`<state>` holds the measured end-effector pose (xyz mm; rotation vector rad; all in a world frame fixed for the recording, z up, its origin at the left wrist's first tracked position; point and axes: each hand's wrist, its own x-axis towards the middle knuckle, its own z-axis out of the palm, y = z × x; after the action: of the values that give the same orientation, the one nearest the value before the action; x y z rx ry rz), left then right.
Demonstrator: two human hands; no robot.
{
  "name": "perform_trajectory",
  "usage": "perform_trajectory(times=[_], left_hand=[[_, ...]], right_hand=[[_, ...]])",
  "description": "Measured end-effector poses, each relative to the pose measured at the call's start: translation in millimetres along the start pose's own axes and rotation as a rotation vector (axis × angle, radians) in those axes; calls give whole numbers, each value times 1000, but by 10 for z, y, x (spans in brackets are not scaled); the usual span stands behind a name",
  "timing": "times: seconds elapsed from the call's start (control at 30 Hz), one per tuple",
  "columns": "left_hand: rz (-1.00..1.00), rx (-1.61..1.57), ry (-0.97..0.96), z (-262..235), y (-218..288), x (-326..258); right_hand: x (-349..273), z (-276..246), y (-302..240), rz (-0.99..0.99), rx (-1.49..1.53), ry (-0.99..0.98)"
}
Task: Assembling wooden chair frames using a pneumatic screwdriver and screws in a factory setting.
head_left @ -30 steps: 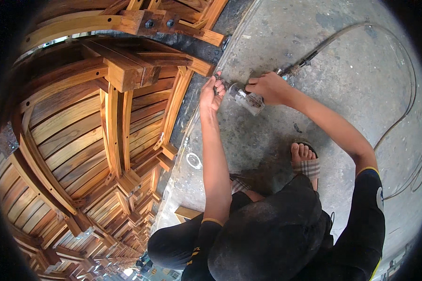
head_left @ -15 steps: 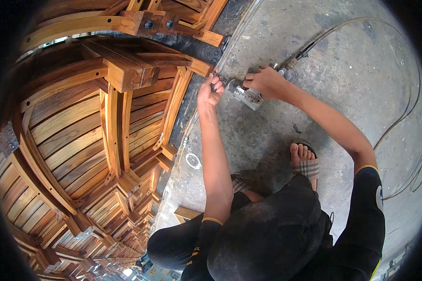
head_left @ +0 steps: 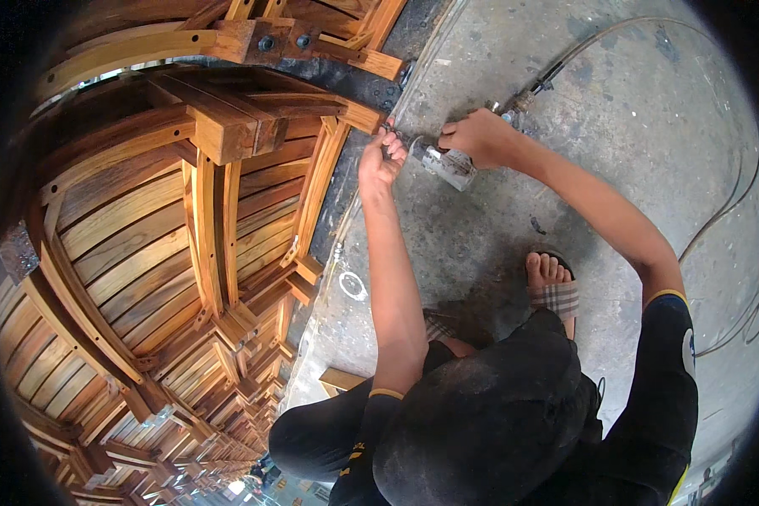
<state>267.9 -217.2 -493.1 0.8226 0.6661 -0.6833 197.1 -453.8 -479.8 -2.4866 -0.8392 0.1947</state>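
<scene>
My right hand (head_left: 481,139) is wrapped round the grip of an air-hose tool (head_left: 454,169), with a pale, scuffed, box-like body below the knuckles. The grip itself is hidden by my fingers. A thin curved piece runs from the tool toward my left hand. My left hand (head_left: 383,156) is palm up with its fingers curled, close against the end of a wooden furniture leg (head_left: 363,116). Something small and dark shows at those fingertips, too small to name. The leg belongs to a slatted wooden piece (head_left: 126,228) on the left.
A grey hose (head_left: 624,27) runs from the tool across the stained concrete floor (head_left: 497,228) and loops down the right side. More slatted wooden furniture (head_left: 202,422) recedes at lower left. A short wood block (head_left: 341,379) lies by my left knee. My sandalled foot (head_left: 552,282) is below the tool.
Both hands keep nearly the same place and grip. The tool's box-like body sits slightly differently below my right hand, and the whole view has shifted a little.
</scene>
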Motion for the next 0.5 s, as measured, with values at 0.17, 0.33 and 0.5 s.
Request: perform_trajectory(times=[0.17,0.33,0.5], left_hand=[[-1,-53,3,-13,-45,-46],[9,-50,19,-35,-35,-16],[4,-71,-6,37,-36,39]], right_hand=[[-9,2,-25,11,-63,-43],[20,22,4,-1,-42,-34],[10,-26,84,17,-24,-49]])
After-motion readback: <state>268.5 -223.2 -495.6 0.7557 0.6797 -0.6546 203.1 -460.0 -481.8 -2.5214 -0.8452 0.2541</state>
